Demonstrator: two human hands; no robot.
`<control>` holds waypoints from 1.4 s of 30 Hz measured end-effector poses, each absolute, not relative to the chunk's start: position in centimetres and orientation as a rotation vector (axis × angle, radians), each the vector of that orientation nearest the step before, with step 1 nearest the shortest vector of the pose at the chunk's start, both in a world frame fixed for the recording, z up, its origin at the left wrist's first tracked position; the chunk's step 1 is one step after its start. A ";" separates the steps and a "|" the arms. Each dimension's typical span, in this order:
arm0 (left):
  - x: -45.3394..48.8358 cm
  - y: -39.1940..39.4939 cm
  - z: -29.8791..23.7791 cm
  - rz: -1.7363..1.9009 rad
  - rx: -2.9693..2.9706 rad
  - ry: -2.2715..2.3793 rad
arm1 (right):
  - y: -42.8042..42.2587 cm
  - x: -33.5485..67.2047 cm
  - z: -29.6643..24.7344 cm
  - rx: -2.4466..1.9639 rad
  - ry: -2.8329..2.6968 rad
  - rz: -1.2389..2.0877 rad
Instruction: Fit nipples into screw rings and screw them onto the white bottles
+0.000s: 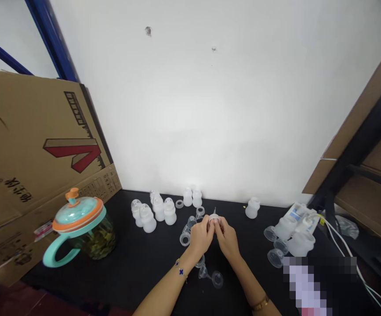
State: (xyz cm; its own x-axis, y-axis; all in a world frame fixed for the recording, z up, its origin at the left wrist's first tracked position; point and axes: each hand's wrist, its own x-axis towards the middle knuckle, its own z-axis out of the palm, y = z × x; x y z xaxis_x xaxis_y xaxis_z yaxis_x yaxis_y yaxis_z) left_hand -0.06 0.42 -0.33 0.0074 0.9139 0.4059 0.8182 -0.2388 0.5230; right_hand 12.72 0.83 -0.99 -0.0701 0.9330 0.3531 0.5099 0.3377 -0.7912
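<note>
My left hand (201,237) and my right hand (227,238) meet over the middle of the black table, fingers closed together on a white bottle collar (214,216). A thin translucent tip stands up from the collar; my fingers hide its underside. Beside and under my left hand lie clear plastic domed pieces (192,220) and loose rings (185,238). Nearer to me, between my forearms, rest clear funnel-shaped pieces (217,279). Several small white baby bottles with clear caps (148,219) stand at the left. Two more white bottles (197,198) are by the wall.
A teal-lidded jug (99,237) with leaves inside stands at the left, before a cardboard box (28,145). One uncapped bottle (252,208) is right of my hands. Farther right are white containers (300,243), clear flanges (276,257) and white cables (345,243). A white wall (190,109) backs the table.
</note>
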 end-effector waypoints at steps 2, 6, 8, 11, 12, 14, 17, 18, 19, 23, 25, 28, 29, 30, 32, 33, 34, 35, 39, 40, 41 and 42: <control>-0.1 0.3 -0.2 1.055 2.120 1.837 | 0.8 12.7 -0.9 -1.297 -1.716 0.597; -0.2 0.3 -0.1 1.069 2.099 1.831 | 0.7 12.7 -0.7 -1.275 -1.723 0.592; -0.2 0.4 -0.2 1.075 2.096 1.835 | 0.6 12.7 -0.6 -1.266 -1.734 0.584; -0.3 0.5 -0.5 1.082 2.088 1.842 | 0.7 12.8 -0.8 -1.281 -1.722 0.552; -0.3 0.6 -0.5 1.082 2.083 1.842 | 0.8 12.8 -0.9 -1.289 -1.716 0.542; -0.3 0.6 -0.6 1.078 2.073 1.839 | 0.9 12.9 -1.0 -1.303 -1.714 0.531; -0.2 0.6 -0.6 1.075 2.069 1.823 | 0.9 13.0 -1.1 -1.307 -1.724 0.535; -0.3 0.6 -0.6 1.074 2.070 1.819 | 0.9 13.0 -1.1 -1.305 -1.724 0.535; -0.3 0.7 -0.6 1.074 2.071 1.818 | 0.8 13.0 -1.1 -1.298 -1.724 0.537; -0.3 0.7 -0.7 1.067 2.074 1.824 | 0.7 12.9 -1.0 -1.291 -1.721 0.539; -0.3 0.8 -0.7 1.068 2.073 1.826 | 0.7 12.9 -1.0 -1.302 -1.722 0.525; -0.3 0.7 -0.7 1.081 2.072 1.815 | 0.8 12.9 -1.0 -1.311 -1.731 0.504; -0.3 0.7 -0.7 1.084 2.073 1.810 | 0.8 12.9 -1.0 -1.315 -1.735 0.499; -0.3 0.7 -0.7 1.085 2.072 1.805 | 0.8 12.8 -1.0 -1.320 -1.737 0.492; -0.2 0.8 -0.7 1.082 2.066 1.805 | 0.8 12.8 -1.0 -1.334 -1.740 0.475; -0.3 0.8 -0.7 1.079 2.061 1.806 | 0.8 12.8 -0.9 -1.339 -1.740 0.467; -0.3 0.8 -0.6 1.076 2.056 1.807 | 0.7 12.8 -0.9 -1.340 -1.739 0.463; -0.3 0.8 -0.6 1.071 2.051 1.809 | 0.7 12.7 -0.9 -1.337 -1.737 0.461; -0.4 1.0 -0.7 1.054 2.048 1.833 | 0.6 12.8 -0.7 -1.294 -1.731 0.482; -0.4 1.0 -0.7 1.053 2.051 1.839 | 0.6 12.8 -0.7 -1.284 -1.732 0.489; -0.5 1.1 -0.7 1.054 2.054 1.843 | 0.6 12.8 -0.7 -1.275 -1.734 0.496; -0.5 1.1 -0.8 1.055 2.055 1.845 | 0.6 12.8 -0.7 -1.266 -1.736 0.503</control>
